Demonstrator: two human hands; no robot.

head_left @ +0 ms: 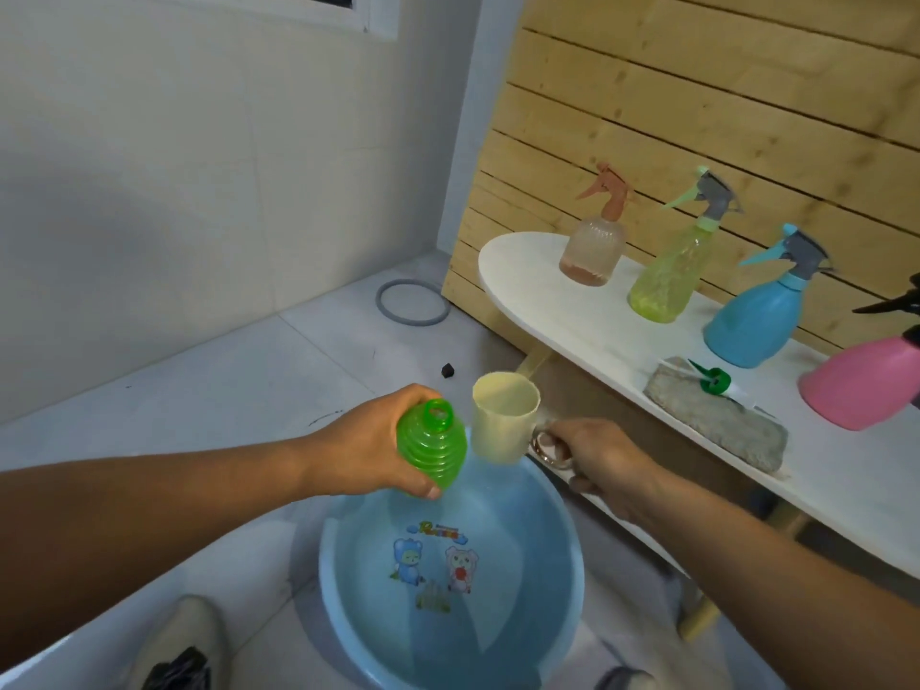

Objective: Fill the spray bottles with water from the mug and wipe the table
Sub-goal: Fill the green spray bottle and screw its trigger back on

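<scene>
Basin (348, 590) below catches spills. Left hand (368, 440) grips green bottle (431, 450), neck open; right hand (597, 455) holds mug (503, 423) by handle. Touch lip to neck, tip slowly, thin stream.

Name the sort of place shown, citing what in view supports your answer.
Probably a home washing or utility corner: tiled floor, a water-filled blue basin on it, and spray bottles lined on a white table.

Green bottle (432, 448) beside mug (503, 423)

Soft, dim indoor light, faint shadows, mild overall blur, and wide-angle bending at the edges.
</scene>
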